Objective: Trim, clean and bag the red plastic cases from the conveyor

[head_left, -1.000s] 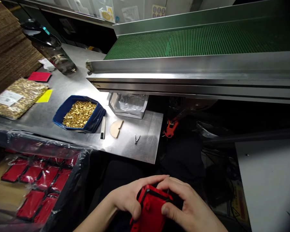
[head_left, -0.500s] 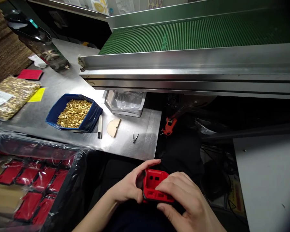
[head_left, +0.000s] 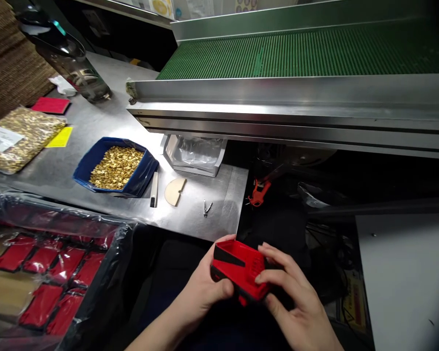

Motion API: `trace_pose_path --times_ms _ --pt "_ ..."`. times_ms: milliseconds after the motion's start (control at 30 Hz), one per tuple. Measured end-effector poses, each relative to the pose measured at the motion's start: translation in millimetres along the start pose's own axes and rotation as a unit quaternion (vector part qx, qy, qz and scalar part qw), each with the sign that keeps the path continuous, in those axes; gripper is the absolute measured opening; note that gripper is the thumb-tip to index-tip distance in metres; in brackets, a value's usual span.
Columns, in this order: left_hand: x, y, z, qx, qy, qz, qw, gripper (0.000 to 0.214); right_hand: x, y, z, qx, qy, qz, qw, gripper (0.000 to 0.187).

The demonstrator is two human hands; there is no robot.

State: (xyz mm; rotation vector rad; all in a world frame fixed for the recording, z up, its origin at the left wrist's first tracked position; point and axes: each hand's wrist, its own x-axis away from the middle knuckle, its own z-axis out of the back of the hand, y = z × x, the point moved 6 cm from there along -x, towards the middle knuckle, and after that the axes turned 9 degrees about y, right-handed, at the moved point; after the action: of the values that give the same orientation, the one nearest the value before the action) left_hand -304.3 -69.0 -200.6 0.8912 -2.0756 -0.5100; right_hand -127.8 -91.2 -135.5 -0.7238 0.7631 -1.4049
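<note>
The left hand and right hand both grip a red and black plastic part, held low in front of the metal table. On the table sits a blue tray of small gold pieces.
</note>
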Motion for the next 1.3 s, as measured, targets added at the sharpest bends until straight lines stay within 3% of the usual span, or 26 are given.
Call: trace_pose_path --times_ms 133,267,333,467,600,867,1300 --pt "-6 7 4.6 -0.122 0.092 -0.045 0.987 0.098 5 26 -10 -0.021 -0.021 -0.097 0.995 0.016" --pt "-8 7 5.7 -0.164 0.121 -0.055 0.977 0.095 8 35 -18 -0.069 -0.012 -0.146 0.987 0.018" --pt "-6 7 5.5 -0.154 0.113 -0.052 0.98 0.096 11 41 -21 -0.11 -0.011 -0.182 0.977 0.021" --pt "0 6 2.5 -0.087 0.056 -0.056 0.993 0.115 19 49 -19 -0.259 0.021 -0.264 0.929 0.05" --pt "5 4 1.0 -0.048 0.018 -0.068 0.996 0.119 22 35 -19 -0.366 -0.038 -0.295 0.882 0.047" --pt "6 5 -3.3 -0.051 -0.029 -0.079 0.995 0.105 23 16 3 -0.206 -0.012 -0.27 0.941 0.051" --pt "4 0 -1.9 -0.023 -0.015 -0.056 0.998 0.111 20 16 0 -0.19 -0.012 -0.259 0.947 0.051"
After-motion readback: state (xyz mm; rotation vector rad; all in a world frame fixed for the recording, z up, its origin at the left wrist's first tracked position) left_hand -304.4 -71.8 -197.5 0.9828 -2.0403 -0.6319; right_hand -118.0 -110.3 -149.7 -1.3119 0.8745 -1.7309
